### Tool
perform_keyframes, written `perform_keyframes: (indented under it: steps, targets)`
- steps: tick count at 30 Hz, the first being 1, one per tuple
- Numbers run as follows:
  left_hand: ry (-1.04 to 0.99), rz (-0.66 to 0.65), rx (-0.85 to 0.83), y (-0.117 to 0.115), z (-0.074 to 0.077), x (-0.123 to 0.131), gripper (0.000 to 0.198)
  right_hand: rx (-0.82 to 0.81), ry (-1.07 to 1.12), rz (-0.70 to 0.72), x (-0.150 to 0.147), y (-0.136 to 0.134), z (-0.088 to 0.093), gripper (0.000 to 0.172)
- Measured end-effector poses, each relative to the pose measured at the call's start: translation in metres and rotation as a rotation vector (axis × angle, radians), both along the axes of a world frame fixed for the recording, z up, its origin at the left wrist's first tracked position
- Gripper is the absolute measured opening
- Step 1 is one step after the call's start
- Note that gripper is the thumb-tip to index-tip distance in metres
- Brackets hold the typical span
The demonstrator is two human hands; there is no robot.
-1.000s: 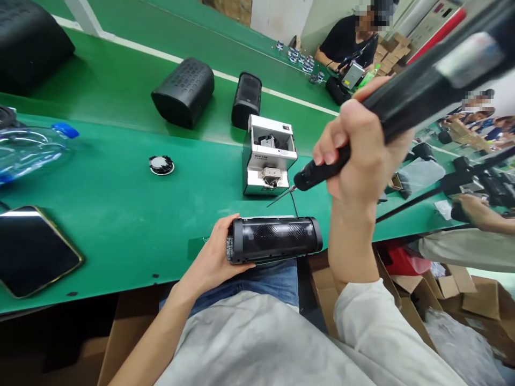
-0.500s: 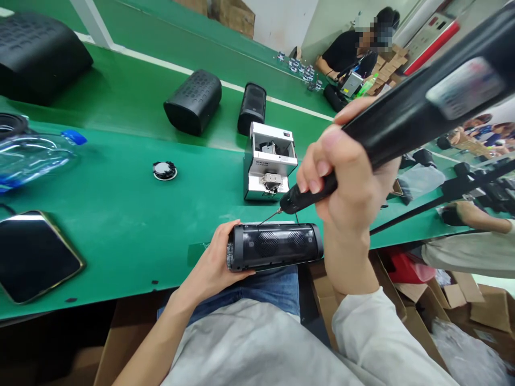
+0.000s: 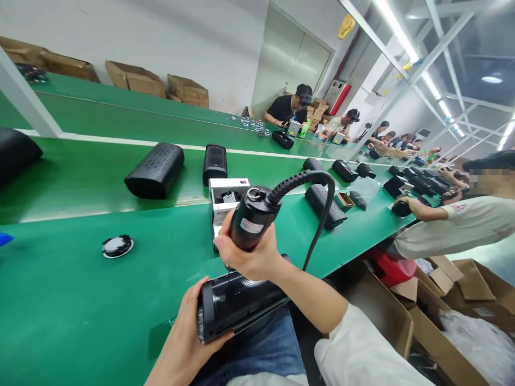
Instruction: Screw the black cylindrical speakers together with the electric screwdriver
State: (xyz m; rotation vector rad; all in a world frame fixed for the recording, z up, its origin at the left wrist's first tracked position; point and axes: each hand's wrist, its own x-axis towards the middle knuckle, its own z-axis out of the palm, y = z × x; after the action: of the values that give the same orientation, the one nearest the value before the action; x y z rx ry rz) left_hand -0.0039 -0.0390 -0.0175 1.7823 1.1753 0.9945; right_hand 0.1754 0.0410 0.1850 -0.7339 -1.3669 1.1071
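My left hand (image 3: 189, 327) grips the left end of a long black speaker housing (image 3: 237, 303), held at the bench's near edge with its perforated face upward. Wrapped round a black corded electric screwdriver (image 3: 253, 220), my right hand (image 3: 249, 257) is above the housing. The tool stands nearly upright, its tip down at the housing's far edge; the exact contact point is hidden by my hand. Just behind is a white and silver screw feeder (image 3: 227, 195), partly covered by my right hand and the tool. A round disc with black stuff on it (image 3: 117, 246) lies to the left.
Several black speaker bodies, one of them a patterned shell (image 3: 156, 170), stand along the green bench (image 3: 72, 300). The tool's black cable (image 3: 330, 198) loops to the right. Cardboard boxes (image 3: 378, 305) sit below on the right. A co-worker (image 3: 454, 220) sits at the right; others work farther off.
My view has tipped up, showing more of the room. The screwdriver has swung from a slant to nearly upright, its tip now at the housing. My left hand keeps its grip.
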Motion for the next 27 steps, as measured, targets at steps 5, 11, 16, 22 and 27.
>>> perform_keyframes:
  steps: [5, 11, 16, 22, 27]
  targets:
    - [0.017, -0.001, 0.028, 0.002, -0.005, -0.001, 0.092, -0.016, -0.017, 0.034, -0.001, 0.000, 0.008, 0.052]
    - [0.081, -0.055, 0.060, 0.006, 0.002, -0.006, 0.096, 0.025, -0.030, 0.026, -0.001, -0.003, 0.002, 0.043]
    - [0.090, -0.072, 0.060, 0.003, 0.013, -0.004, 0.106, 0.170, -0.009, -0.047, 0.026, -0.003, 0.027, 0.041]
    - [0.091, -0.073, 0.022, 0.002, 0.019, -0.004, 0.114, 0.502, 0.048, -0.473, 0.055, 0.030, 0.057, 0.034]
    - [0.084, -0.090, 0.008, 0.001, 0.020, -0.004, 0.114, 0.424, -0.060, -0.469, 0.040, 0.056, 0.044, 0.054]
